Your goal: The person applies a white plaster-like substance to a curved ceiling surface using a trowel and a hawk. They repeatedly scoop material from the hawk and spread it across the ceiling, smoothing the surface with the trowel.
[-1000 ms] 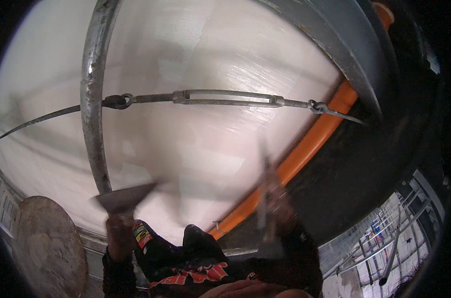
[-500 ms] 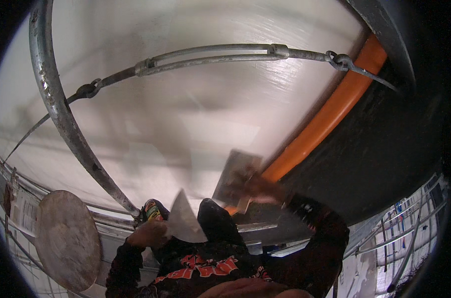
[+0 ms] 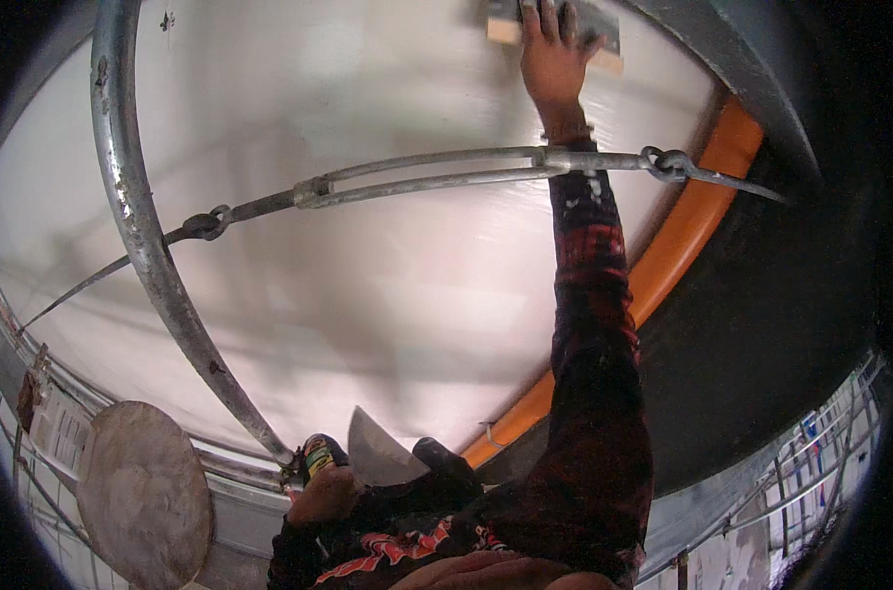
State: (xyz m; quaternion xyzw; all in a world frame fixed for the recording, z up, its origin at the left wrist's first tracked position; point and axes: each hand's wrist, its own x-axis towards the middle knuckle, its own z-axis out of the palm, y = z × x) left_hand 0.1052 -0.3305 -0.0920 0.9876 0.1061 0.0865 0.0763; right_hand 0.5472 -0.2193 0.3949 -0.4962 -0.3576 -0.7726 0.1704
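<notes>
My right arm stretches far forward over the smooth white surface [image 3: 417, 265]. My right hand [image 3: 555, 64] is closed on a wide flat blade [image 3: 596, 28] with a pale wooden strip, fingers spread over its back. The blade lies against the white surface near the upper edge, partly cut off by the view. Close to my body, my left hand [image 3: 324, 494] is closed around the handle of a pointed trowel [image 3: 378, 452]. Its grey triangular blade points up and away from me, held apart from the white surface. The handle is mostly hidden by the fingers.
A metal turnbuckle [image 3: 437, 169] spans the white surface, passing in front of my right forearm. On the left, a steel pipe [image 3: 137, 216] curves down. An orange edge strip [image 3: 707, 211] borders a black surface [image 3: 751, 334] at right. A round stained board [image 3: 144, 492] stands lower left.
My right hand has swung the wide blade from near my knees forward to the far upper part of the white surface. The left hand with the trowel has shifted slightly right and nearer.
</notes>
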